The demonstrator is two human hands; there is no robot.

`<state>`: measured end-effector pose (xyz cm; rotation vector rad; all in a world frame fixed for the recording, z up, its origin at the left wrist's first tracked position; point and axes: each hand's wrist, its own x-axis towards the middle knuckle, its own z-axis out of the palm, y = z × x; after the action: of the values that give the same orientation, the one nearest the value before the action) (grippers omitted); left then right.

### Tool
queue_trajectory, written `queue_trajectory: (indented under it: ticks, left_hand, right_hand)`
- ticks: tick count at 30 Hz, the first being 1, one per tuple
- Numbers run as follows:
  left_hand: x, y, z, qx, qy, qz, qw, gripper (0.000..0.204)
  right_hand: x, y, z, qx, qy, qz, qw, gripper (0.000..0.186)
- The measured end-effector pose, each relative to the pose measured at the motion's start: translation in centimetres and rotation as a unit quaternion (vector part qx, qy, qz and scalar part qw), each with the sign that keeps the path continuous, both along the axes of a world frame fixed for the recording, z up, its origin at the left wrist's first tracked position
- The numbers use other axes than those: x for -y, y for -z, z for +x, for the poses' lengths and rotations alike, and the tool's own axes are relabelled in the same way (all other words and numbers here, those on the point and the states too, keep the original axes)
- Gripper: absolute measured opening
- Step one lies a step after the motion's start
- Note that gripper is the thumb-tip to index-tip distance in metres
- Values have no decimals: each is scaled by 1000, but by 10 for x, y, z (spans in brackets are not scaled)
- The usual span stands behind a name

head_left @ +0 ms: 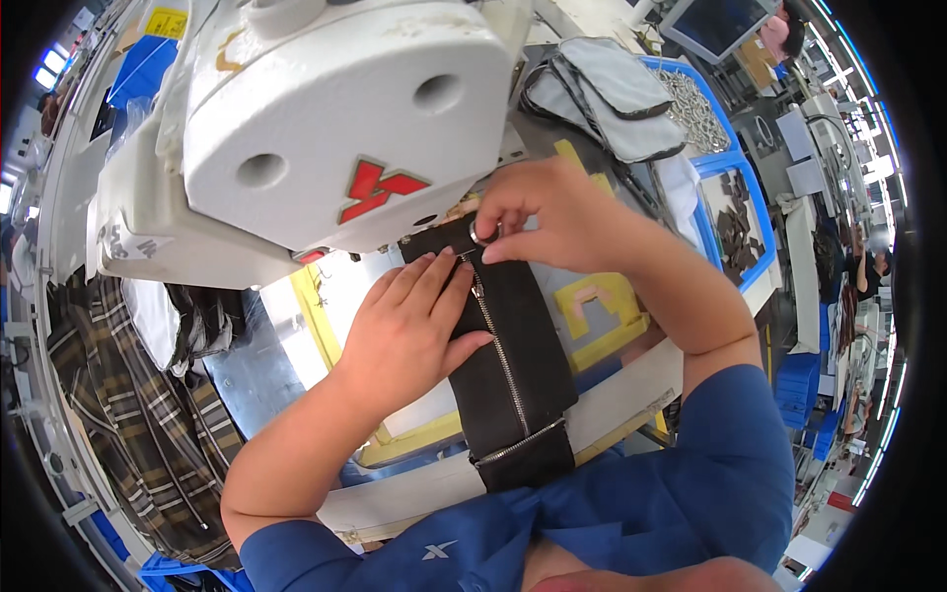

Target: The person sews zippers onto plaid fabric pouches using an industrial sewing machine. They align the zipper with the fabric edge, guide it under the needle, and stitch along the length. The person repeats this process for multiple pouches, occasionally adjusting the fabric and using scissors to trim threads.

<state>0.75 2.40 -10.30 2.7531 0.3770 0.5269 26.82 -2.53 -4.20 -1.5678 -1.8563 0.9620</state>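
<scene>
A black fabric piece [533, 365] with a silver zipper [505, 360] down its length lies under the head of a white sewing machine [335, 128]. A second zipper crosses its near end. My left hand [409, 316] rests flat on the fabric beside the long zipper, fingers stretched toward the machine. At the far end of the fabric, my right hand [547, 217] is closed, thumb and fingers around a small curved metal ring [481, 234]. Part of the ring is hidden by the fingers. The machine head hides its needle area.
Grey padded pieces with black edging [617, 94] are stacked at the back right. Beside them stand a blue bin of silver metal hardware [691, 109] and a blue bin of dark pieces [730, 222]. Plaid fabric [138, 405] hangs at left. Yellow tape [597, 345] marks the table.
</scene>
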Motion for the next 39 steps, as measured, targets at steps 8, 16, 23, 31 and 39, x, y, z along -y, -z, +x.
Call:
queue_trajectory:
  ticks: [8,16,23,31,39]
  left_hand:
    - [-2,-1,2,-10,-1,-7,1000,73]
    - [-2,0,3,-17,-27,-10,999,81]
    - [-1,-8,5,-50,-32,-10,998,90]
    - [4,-5,7,-93,-44,10,995,102]
    - [-3,-5,9,-65,-57,-4,996,103]
  right_hand:
    - [-1,37,-6,37,-36,123,991,15]
    - [1,55,-9,106,-45,235,965,14]
    - [2,53,-7,168,-55,223,959,11]
    - [-15,53,-18,246,-28,235,940,11]
    - [-2,48,-20,217,10,179,960,19]
